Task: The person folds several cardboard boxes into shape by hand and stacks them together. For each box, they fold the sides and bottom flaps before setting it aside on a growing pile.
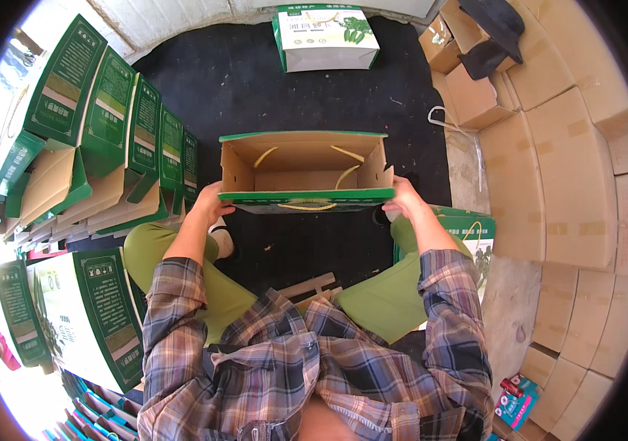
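Note:
Between my knees stands an open-topped green gift box point(307, 196), its brown cardboard inside facing up. Yellow rope handles show on its walls, some of the cord hanging inside. My left hand point(211, 203) is closed on its near left corner, the thumb at the edge. At the near right corner my right hand point(405, 197) grips the box too, with part of the fingers hidden behind the wall. Nothing else lies in the box that I can see.
A black cloth point(255, 81) covers the floor. A closed white and green gift box point(329, 44) stands at the far side. Several green cartons point(112, 117) are stacked at the left. Brown cardboard boxes point(571, 176) line the right, with a black hat point(494, 33) on top.

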The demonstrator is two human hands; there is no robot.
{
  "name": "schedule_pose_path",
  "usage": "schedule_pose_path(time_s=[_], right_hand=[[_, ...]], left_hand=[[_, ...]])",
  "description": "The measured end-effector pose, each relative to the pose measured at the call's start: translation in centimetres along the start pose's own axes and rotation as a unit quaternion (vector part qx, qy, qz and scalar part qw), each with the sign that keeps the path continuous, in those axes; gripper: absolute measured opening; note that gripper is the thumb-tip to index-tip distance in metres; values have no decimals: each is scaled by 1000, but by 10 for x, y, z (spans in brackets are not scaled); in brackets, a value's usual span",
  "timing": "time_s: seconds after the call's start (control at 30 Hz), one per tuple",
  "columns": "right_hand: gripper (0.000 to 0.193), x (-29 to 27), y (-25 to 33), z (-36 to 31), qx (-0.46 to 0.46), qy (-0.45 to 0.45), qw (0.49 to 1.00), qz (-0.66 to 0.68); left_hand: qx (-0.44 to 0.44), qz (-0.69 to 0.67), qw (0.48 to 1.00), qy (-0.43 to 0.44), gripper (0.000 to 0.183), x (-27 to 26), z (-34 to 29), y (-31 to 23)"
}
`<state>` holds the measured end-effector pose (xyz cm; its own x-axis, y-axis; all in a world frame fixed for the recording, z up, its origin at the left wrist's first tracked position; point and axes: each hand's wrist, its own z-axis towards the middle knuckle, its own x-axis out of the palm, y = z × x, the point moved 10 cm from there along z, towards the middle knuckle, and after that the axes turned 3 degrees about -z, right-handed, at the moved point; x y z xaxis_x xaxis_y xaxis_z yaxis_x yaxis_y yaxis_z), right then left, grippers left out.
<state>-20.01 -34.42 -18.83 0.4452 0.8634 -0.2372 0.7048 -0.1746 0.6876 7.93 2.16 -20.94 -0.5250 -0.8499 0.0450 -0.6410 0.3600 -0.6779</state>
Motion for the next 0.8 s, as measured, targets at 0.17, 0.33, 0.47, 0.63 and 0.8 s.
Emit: schedule_pose_path(time_s=[0.17, 0.33, 0.47, 0.63, 0.8], right_hand=[[36, -14, 14, 10, -48, -77, 987, -133], [29, -19, 61, -12, -158, -124, 974, -106], [34, -8, 63, -11, -158, -20, 986, -55], [49, 10, 64, -16, -134, 26, 991, -18], [63, 6, 66, -13, -136, 20, 990, -24]], left_hand=[[91, 11, 996, -8, 46, 10, -19, -37], [266, 153, 951, -44, 54, 21, -33, -80], [226, 223, 948, 3, 62, 38, -36, -79], [178, 257, 935, 167, 88, 62, -50, -71], [189, 290, 931, 121, 76, 60, -47, -76]])
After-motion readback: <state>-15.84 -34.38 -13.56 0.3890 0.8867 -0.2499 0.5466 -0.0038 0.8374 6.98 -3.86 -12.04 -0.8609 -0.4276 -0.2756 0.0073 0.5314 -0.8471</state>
